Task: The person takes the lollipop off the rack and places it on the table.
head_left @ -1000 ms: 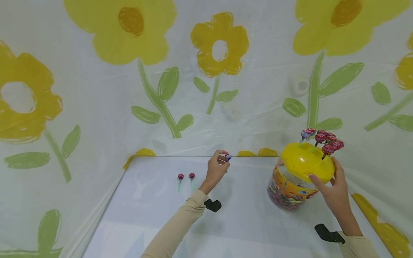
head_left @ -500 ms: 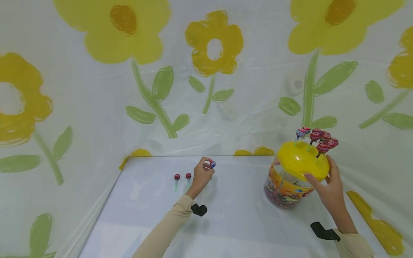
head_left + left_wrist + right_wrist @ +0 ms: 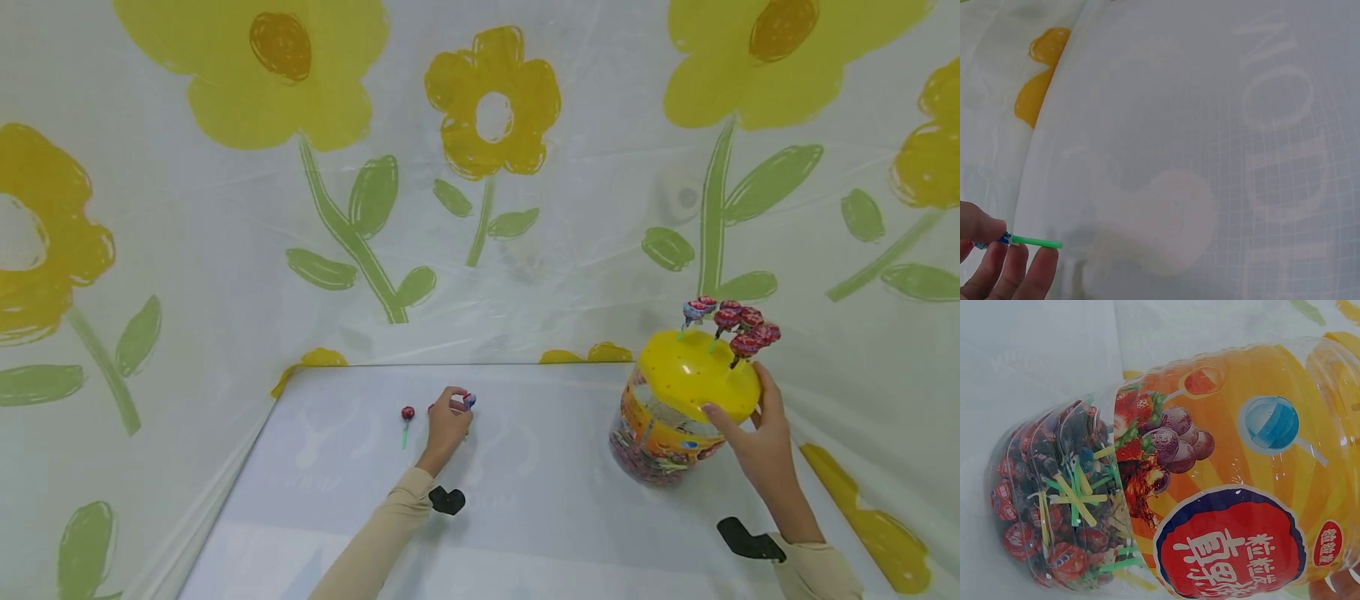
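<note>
My left hand (image 3: 447, 429) pinches a lollipop (image 3: 469, 401) in a blue and red wrapper over the table. In the left wrist view its green stick (image 3: 1035, 241) lies across the fingertips. One red lollipop (image 3: 407, 414) lies on the table to the left of this hand; another is mostly hidden behind the hand. My right hand (image 3: 768, 442) grips the yellow lid (image 3: 686, 362) of a clear candy jar (image 3: 663, 429), which leans tilted. Several wrapped lollipops (image 3: 746, 333) stand upright in the lid's holes. Many more fill the jar's bottom (image 3: 1054, 512).
The white table (image 3: 540, 500) has faint printed letters. A white cloth (image 3: 585, 208) with yellow flowers and green leaves hangs behind it and along its sides. The table's far edge meets the cloth.
My left hand has moved left and a little nearer with the lollipop, coming in front of one of the lying lollipops. The right hand keeps its grip on the jar lid.
</note>
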A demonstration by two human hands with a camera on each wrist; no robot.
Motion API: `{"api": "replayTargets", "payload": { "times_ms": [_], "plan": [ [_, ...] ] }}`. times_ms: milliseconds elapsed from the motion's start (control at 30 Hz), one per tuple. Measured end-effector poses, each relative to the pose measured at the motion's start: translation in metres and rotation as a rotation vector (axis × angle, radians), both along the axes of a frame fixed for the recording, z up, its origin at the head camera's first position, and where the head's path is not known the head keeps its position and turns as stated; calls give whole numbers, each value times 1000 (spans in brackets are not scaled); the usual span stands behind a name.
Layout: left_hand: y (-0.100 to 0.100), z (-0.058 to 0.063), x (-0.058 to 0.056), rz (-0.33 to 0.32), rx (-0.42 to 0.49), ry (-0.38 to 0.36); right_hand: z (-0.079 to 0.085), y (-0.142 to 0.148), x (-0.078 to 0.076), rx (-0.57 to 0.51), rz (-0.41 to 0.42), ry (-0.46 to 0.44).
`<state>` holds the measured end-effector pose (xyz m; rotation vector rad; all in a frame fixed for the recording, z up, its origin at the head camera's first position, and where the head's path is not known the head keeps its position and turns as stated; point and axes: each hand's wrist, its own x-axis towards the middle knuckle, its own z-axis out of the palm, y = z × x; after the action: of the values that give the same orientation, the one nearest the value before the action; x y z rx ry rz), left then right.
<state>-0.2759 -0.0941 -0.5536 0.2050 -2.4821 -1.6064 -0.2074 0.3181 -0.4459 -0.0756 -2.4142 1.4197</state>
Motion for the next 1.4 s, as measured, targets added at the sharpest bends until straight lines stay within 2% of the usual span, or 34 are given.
{"api": "replayTargets", "payload": {
  "times_ms": [200,500,767,900,1000,1133,1400],
  "plan": [
    [-5,-7,0,32,-84,19,-1,0,0,-8,2,-2],
    [-9,-14,-2,39,-176,47,0,0,0,-8,11,0],
    [-11,-13,-2,39,-192,3,2,-1,2,-5,19,7],
    [-10,-9,-3,44,-188,-16,3,-1,2,-2,19,13],
    [-9,-4,-3,39,-165,10,4,-1,2,1,25,15],
    [-3,8,-1,10,-116,60,5,0,1,3,35,14],
    [9,29,-3,-56,-78,93,5,1,1,18,31,3]
  ]
}}
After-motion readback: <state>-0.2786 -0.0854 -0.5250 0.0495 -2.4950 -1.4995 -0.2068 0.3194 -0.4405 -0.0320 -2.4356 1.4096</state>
